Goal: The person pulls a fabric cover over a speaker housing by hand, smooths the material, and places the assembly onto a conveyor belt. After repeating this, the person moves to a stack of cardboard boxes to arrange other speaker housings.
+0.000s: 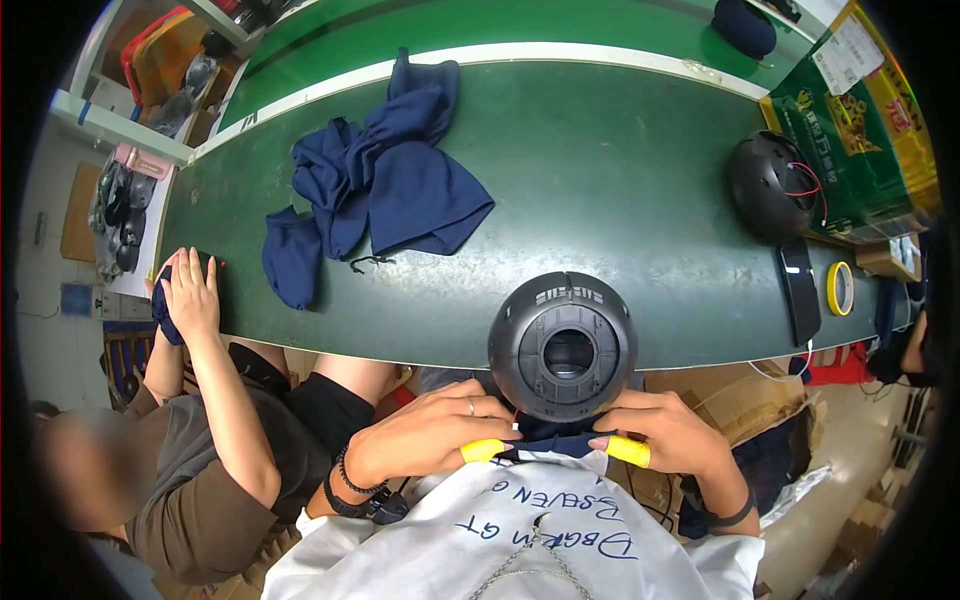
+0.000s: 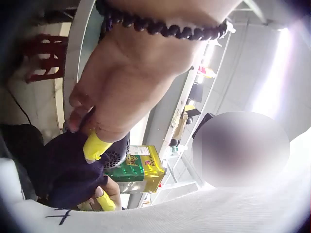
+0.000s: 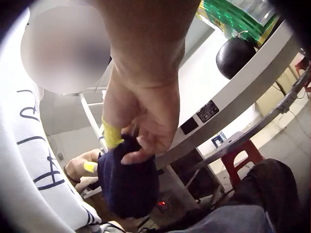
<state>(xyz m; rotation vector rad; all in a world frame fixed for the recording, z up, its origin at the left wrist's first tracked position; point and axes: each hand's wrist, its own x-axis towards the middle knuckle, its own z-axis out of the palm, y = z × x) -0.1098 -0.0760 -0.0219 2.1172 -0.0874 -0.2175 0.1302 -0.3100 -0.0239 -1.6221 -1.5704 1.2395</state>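
Note:
Dark blue fabric (image 1: 552,443) is stretched between both hands at the lap, just below a black round shell (image 1: 563,345) at the table's front edge. My left hand (image 1: 430,430) pinches one side of the cloth, its thumb wrapped in yellow tape. Opposite it, my right hand (image 1: 668,432) grips the other side, also with a yellow-taped thumb. The left wrist view shows the bunched cloth (image 2: 73,170) under the left hand (image 2: 121,87). Seen from the right wrist, the fabric (image 3: 127,179) hangs from the right hand (image 3: 146,111) like a pouch.
Several navy cloth pieces (image 1: 400,180) lie on the green table (image 1: 620,180). At the right are another black shell (image 1: 770,187), a phone (image 1: 799,292), a yellow tape roll (image 1: 840,289) and a green-yellow box (image 1: 860,130). A person (image 1: 200,440) sits at the left, hands on dark cloth.

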